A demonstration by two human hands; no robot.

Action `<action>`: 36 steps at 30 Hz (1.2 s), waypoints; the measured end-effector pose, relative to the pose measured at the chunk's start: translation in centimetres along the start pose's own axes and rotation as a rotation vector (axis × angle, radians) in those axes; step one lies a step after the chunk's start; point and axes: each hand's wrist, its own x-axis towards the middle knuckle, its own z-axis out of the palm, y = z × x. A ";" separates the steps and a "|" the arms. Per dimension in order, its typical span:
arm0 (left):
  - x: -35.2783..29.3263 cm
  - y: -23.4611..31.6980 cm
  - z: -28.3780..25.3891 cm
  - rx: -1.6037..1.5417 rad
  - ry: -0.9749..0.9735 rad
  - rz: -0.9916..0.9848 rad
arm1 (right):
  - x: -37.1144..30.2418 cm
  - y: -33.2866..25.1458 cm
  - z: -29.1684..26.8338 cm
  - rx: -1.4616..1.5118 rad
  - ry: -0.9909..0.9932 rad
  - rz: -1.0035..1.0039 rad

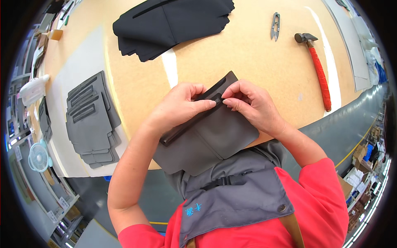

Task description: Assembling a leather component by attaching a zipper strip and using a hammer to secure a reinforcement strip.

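"Where's the dark strip [186, 125]?"

"On the grey piece [225, 130], by the worktop's [256, 53] near edge. It runs from half past seven up to half past one."

"Which hand is nearer its top end?"

"The right hand [259, 106]. Its fingers pinch that end, pointing to nine o'clock. The left hand's [175, 105] fingers clamp the grey piece."

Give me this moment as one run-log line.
left hand: gripping grey panel by dark strip | right hand: pinched at same strip | red-handled hammer, thread snips: lying on table
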 end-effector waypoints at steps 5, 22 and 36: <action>0.4 0.0 -0.5 -0.116 -0.106 -0.024 | 0.0 0.5 0.4 -0.056 0.023 -0.105; -0.3 -0.4 0.7 0.141 0.254 0.231 | 0.6 -0.7 0.8 -0.282 0.119 -0.060; -4.0 -7.8 9.2 0.415 0.907 0.658 | 1.9 -1.8 0.4 -0.382 0.079 0.117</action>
